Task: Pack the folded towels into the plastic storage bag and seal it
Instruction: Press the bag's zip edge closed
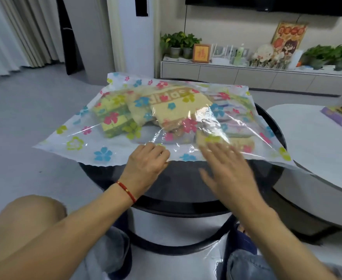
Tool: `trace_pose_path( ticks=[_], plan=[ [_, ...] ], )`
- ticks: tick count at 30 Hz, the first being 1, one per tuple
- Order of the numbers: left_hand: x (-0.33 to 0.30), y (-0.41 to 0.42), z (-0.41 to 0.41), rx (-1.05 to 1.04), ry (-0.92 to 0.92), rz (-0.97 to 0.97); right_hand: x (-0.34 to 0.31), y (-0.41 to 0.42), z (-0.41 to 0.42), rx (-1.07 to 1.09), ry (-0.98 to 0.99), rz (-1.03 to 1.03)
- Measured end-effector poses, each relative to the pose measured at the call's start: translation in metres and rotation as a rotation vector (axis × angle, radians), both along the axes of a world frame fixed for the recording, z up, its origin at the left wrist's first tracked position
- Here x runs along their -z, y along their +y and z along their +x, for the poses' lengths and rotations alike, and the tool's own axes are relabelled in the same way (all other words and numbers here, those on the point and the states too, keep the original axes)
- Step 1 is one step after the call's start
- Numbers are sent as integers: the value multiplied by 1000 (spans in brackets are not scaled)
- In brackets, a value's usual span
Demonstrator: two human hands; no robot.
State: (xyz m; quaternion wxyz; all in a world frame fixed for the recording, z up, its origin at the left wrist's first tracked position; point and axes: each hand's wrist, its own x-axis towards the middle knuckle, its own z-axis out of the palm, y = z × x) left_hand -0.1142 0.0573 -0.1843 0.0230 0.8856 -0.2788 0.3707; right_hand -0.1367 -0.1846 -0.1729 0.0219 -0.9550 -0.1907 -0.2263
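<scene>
Several folded towels [172, 110] already lie inside the flower-printed plastic storage bag [109, 136], which rests flat on the dark round tabletop [188, 178], its near mouth edge facing the person and its corners hanging past the rim. The left hand [146, 164] has its fingers curled, pinching the near edge of the bag at about the middle. The right hand [226, 168] is blurred; its fingers look spread and flat, pressing on the plastic over the nearest towel.

The likely trouble, as I judge it, is the seal: the film is wrinkled and puffed near the mouth, so the closure could catch a fold or trap air and fail to shut along its whole length. One towel sits close to the opening and could get nipped in the strip. The slick bag may also slide on the glossy top, since so much overhangs.

Just to the right stands a pale oval table [315, 138] with a purple book [337, 118] on it. Beyond are a low white cabinet [247, 74] with potted plants [178, 43] and a framed picture [201, 53]. The person's knees sit close under the near rim, leaving little room.
</scene>
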Motion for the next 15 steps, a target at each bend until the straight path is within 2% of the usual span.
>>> trace_pose_path(
  ticks=[3,5,10,15],
  plan=[
    [-1,5,-6,7,21,-65,10,66,15,-85,110,64],
    [-2,10,-7,10,33,-83,14,82,22,-96,116,122],
    [7,44,-15,-19,86,-86,28,67,18,-52,-9,254],
    [13,106,-28,-166,65,-122,29,59,4,59,98,338]
  ],
)
